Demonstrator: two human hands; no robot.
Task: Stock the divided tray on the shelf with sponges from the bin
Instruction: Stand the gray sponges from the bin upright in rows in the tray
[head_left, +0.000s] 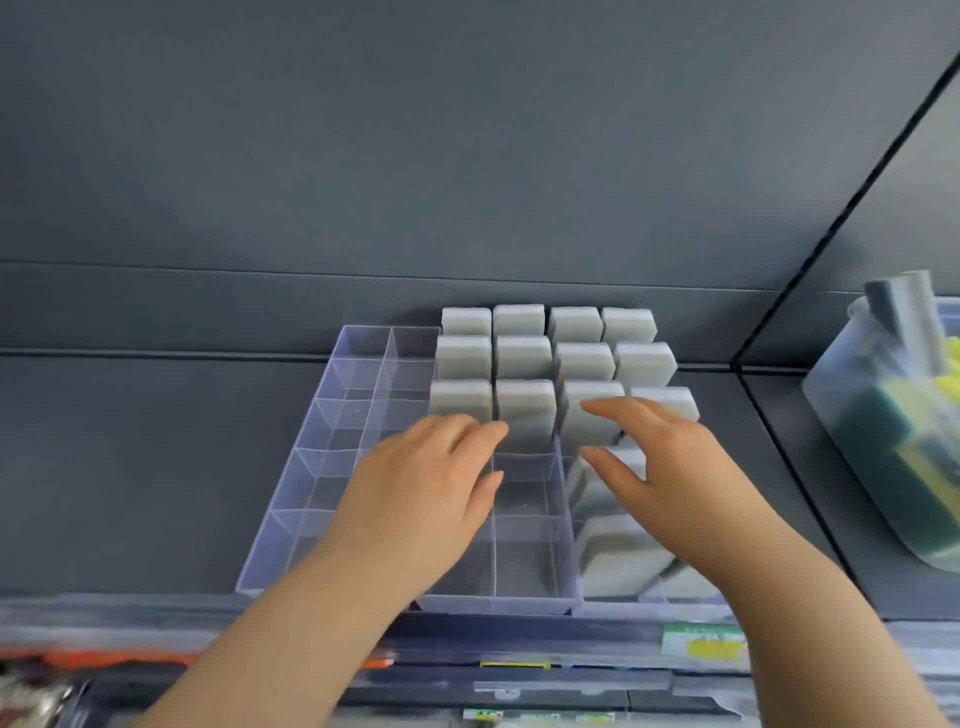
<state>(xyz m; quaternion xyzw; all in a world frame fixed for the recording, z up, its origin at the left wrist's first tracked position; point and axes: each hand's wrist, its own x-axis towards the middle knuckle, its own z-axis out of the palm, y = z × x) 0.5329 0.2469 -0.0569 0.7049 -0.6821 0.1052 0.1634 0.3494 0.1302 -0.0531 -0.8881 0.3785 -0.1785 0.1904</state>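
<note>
Shelf (130, 467): dark grey flat board with a matching back panel; I see everything else standing on it.
Tray (493, 605): clear plastic divided tray, a grid of small compartments, lying flat in the middle of the shelf, its front wall near the shelf's front edge.
Bin (852, 395): clear plastic tub at the far right, well apart from the tray, holding yellow-and-green sponges; blurred on my feed.
Sponges (522, 358): pale grey rectangular foam blocks, upright, one per compartment, filling the three back rows of the tray's four right columns; more lean in the nearer cells of the rightmost column.
Left hand (415, 488): over the tray's middle, fingers loosely straight, holding nothing, fingertips just beside the third-row sponges.
Right hand (670, 467): over the rightmost column, thumb and fingers spread apart, gripping nothing; I cannot tell whether its fingertips touch a sponge.
</note>
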